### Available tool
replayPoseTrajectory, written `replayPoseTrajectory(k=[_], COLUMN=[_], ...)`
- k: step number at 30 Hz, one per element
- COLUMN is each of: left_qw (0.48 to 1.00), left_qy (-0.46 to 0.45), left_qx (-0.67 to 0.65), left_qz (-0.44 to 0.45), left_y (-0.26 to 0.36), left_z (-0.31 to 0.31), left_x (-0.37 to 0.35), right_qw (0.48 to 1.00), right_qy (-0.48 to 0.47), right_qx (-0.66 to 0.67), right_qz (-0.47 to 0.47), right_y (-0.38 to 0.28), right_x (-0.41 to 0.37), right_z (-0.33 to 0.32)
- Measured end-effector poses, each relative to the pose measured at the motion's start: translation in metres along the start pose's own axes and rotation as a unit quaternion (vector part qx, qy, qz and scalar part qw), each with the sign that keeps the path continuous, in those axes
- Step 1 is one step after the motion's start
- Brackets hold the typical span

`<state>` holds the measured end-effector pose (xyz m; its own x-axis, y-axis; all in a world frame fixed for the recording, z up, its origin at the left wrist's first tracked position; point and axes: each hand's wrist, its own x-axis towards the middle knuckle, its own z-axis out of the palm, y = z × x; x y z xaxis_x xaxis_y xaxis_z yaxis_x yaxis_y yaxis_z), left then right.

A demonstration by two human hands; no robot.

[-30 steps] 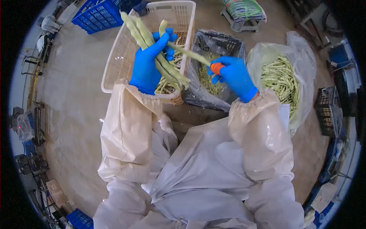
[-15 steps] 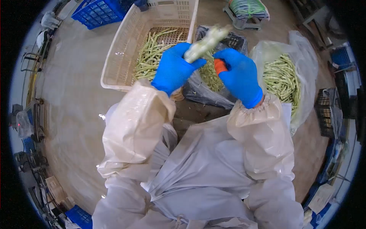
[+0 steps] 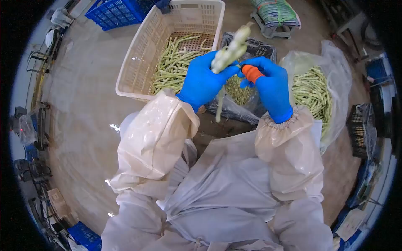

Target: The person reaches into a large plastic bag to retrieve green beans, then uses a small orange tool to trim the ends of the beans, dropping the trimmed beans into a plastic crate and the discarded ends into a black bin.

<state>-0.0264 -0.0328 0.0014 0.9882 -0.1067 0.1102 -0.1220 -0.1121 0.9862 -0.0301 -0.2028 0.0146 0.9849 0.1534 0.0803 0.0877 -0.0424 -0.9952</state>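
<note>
My left hand (image 3: 204,81), in a blue glove, is closed round pale green beans (image 3: 230,49). Their upper ends lean up to the right, and a thin length hangs below the palm. My right hand (image 3: 270,83), also gloved in blue, is close beside it with fingers curled in. At its thumb is an orange ribbed thumb knife (image 3: 252,73) with a small dark tip pointing at the left fingertips. Whether the tip touches a bean cannot be made out. Below the hands, a black crate lined with plastic (image 3: 228,109) holds small green scraps (image 3: 240,90).
A cream crate (image 3: 138,54) with long beans (image 3: 173,65) stands ahead on the left. On the right lies a clear plastic bag (image 3: 341,79) of beans (image 3: 312,90). Behind are a blue crate (image 3: 115,14) and a low stool (image 3: 274,30) bearing a striped bundle.
The beans in my left hand have swung more upright, and a length now shows below the palm. My right hand has turned, bringing the orange thumb knife into fuller view near the left fingertips.
</note>
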Motion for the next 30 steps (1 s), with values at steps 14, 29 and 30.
replayPoseTrajectory(k=[14,29,30], left_qw=[0.856,0.886,0.876], left_qy=[0.472,-0.232,-0.264], left_qx=[-0.194,-0.325,-0.318], left_qz=[0.082,-0.234,-0.248], left_y=[-0.019,-0.003,-0.004], left_z=[-0.162,-0.025,-0.018], left_x=[0.033,0.016,0.013], right_qw=[0.941,0.988,0.993], right_qy=[0.169,0.047,0.024], right_qx=[-0.255,-0.122,-0.091], right_qz=[-0.146,-0.079,-0.065], right_y=[0.033,0.024,0.019], right_x=[0.032,0.025,0.023], right_z=[-0.065,-0.033,-0.031])
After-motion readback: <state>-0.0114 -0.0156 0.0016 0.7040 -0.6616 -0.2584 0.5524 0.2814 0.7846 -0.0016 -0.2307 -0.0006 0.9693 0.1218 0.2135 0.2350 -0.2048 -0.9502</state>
